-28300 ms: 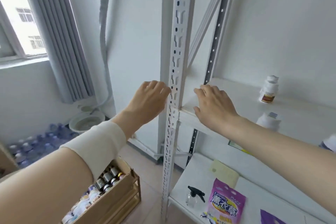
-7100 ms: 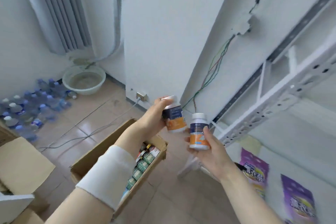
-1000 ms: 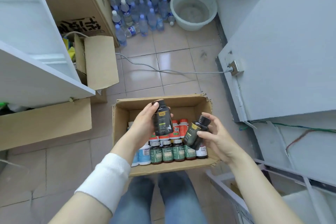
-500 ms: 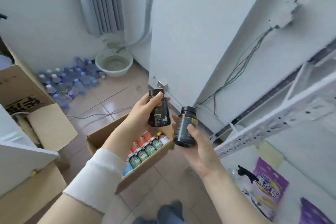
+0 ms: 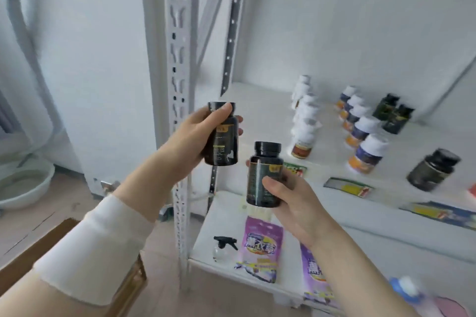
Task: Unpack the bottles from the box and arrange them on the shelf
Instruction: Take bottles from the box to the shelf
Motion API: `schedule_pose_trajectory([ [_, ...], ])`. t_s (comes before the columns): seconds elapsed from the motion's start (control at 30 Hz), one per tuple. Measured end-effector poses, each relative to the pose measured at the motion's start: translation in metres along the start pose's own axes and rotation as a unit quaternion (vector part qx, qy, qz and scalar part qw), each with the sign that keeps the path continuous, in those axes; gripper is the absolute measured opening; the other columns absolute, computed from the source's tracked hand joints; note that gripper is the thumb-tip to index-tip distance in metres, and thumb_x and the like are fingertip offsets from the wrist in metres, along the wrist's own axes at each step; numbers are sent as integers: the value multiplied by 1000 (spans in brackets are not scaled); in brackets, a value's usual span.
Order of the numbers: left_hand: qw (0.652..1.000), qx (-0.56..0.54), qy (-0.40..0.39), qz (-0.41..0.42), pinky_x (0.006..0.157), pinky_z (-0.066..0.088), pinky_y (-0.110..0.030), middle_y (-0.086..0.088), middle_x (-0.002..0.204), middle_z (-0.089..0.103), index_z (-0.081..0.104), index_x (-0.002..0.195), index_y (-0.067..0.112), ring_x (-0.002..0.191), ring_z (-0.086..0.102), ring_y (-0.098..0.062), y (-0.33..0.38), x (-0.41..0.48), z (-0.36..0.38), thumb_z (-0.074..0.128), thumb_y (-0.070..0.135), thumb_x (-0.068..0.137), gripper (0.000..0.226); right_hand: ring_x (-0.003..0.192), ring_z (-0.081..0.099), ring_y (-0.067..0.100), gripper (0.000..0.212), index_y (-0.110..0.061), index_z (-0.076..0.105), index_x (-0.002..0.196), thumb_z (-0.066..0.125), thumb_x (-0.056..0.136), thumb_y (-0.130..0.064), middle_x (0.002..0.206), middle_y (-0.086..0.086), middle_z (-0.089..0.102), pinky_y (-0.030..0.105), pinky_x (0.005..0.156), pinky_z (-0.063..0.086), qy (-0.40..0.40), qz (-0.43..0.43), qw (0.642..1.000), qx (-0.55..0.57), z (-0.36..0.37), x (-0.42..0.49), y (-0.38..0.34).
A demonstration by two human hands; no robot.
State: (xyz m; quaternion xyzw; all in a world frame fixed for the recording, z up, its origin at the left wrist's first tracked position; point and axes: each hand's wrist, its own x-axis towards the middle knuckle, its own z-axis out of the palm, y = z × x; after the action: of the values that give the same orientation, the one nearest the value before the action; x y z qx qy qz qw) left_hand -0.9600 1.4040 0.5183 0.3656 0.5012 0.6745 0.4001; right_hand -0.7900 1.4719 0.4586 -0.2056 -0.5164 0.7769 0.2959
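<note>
My left hand (image 5: 192, 134) grips a black bottle (image 5: 222, 143) upright, in front of the shelf's perforated post. My right hand (image 5: 291, 193) holds a second black bottle (image 5: 264, 175) upright, lower and to the right. Behind them the white shelf (image 5: 262, 110) carries a row of white bottles (image 5: 304, 123), a row of white-capped bottles with blue and orange labels (image 5: 360, 128), a pair of black bottles (image 5: 391, 113) at the back, and one more dark bottle (image 5: 432, 170) nearer the front. A corner of the cardboard box (image 5: 31, 252) shows at bottom left.
The white slotted post (image 5: 179, 110) rises between my hands and the wall. The lower shelf (image 5: 219, 226) holds a small spray bottle (image 5: 224, 246) and purple pouches (image 5: 260, 244). Flat packets (image 5: 347, 186) lie along the upper shelf's front edge. A pale basin (image 5: 23, 185) sits on the floor, left.
My view has swung up and right from the box to the shelf. Both hands have risen with the two black bottles toward the upper shelf, still holding them.
</note>
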Motion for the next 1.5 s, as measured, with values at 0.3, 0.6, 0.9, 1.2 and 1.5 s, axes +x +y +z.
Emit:
schedule_pose_trajectory([
  [0.3,986,51,-152,41,80,55,-30,2,96,71,59,97,19,86,67,-11,-4,60,241,51,31,94,16,89,69,11,73,-18,68,98,93,32,-38,91,-2,73,24,73,56,133,-129,980,-66,-188,-91,-141],
  [0.6,958,176,-216,59,94,49,-31,-4,104,65,58,112,22,98,64,-18,-23,152,352,56,38,91,27,100,62,16,40,-14,55,116,65,78,-8,104,1,66,27,86,48,262,-154,933,-193,-280,-82,-219],
  [0.9,894,370,-245,63,82,51,-29,-3,99,60,58,106,16,93,59,-19,-65,273,391,65,36,85,30,97,61,18,50,-21,52,109,79,69,-8,108,4,63,29,82,49,304,-44,880,-361,-337,-2,-225],
  [1.2,789,517,-329,47,64,41,-22,-1,75,50,55,79,9,73,51,-17,-89,310,412,66,33,84,27,96,61,21,56,-20,49,110,81,66,-11,110,3,61,31,82,50,242,72,846,-470,-357,33,-207],
  [1.5,739,577,-342,57,57,35,-18,-7,92,55,61,109,0,78,50,-18,-102,305,413,64,34,86,41,101,51,18,65,-15,43,123,80,69,-15,119,4,57,26,83,41,221,95,813,-530,-352,36,-200],
])
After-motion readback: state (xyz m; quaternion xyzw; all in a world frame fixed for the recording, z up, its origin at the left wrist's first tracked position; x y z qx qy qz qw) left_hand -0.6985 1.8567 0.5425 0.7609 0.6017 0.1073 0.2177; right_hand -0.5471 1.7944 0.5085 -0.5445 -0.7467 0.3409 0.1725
